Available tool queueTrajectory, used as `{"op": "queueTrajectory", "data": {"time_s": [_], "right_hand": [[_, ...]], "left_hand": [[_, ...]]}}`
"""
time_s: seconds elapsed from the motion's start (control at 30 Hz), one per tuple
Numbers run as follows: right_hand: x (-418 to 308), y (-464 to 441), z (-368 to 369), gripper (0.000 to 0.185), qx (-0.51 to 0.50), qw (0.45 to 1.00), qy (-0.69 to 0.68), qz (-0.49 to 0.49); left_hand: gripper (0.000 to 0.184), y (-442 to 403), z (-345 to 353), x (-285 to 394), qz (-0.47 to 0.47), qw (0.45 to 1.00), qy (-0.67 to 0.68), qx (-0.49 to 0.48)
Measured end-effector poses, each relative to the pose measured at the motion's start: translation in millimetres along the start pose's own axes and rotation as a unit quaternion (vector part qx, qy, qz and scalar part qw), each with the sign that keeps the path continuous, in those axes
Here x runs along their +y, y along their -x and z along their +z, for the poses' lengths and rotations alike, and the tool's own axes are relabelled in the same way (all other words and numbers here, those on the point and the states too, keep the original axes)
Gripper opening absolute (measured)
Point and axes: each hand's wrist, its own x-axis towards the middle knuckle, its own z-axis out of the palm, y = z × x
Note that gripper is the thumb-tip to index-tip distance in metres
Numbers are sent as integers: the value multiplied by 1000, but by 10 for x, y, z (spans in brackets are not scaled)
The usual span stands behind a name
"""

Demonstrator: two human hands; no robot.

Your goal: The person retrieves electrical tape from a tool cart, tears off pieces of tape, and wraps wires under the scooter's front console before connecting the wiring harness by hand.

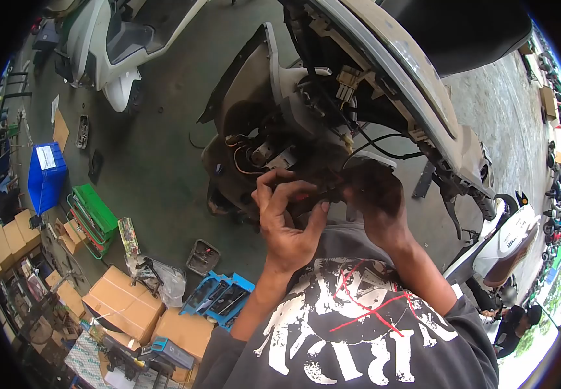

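hands (285, 228) hold dark part (324, 186) beside scooter (303, 110); floor (164, 188) spreads wide leftward.

Held up off the floor (170, 214), between the left hand (285, 227) and the right hand (381, 204): a small dark part (330, 187). Looks nearly black, with a reddish spot toward the left hand; too shaded and too covered by fingers for a full outline. Just beyond, with bodywork opened up: a scooter (391, 81). Shows pale, dusty panels (423, 58) around a dark interior, with cables (400, 157) and a pale connector (347, 84) exposed.
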Motion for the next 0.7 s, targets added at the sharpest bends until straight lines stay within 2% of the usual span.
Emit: {"op": "queueTrajectory", "data": {"time_s": [0.03, 0.1, 0.13, 0.2, 0.33, 0.53, 0.6, 0.7], "right_hand": [[4, 1, -3, 14, -1, 1000, 0, 0], [17, 12, 2, 14, -7, 999, 36, -3], [1, 20, 15, 14, -9, 999, 35, -3], [-47, 25, 39, 15, -16, 998, -56, 5], [3, 23, -38, 18, -29, 999, -12, -15], [0, 78, 6, 23, -4, 999, 8, -49], [35, 117, 12, 28, 47, 962, 201, -178], [91, 175, 27, 32, 69, 934, 262, -231]], "left_hand": [[15, -31, -22, 66, 0, 1000, -1, 1], [21, -110, -76, 179, 79, 982, -163, -60], [21, -124, -75, 181, 78, 981, -166, -58], [27, -164, -60, 182, 63, 979, -176, -84], [22, -219, -98, 111, 55, 976, -163, -134], [17, -149, -80, 125, -43, 987, -38, -151], [16, -81, -56, 103, 19, 984, -109, -138], [20, -20, -33, 209, 41, 978, -180, -99]]}}
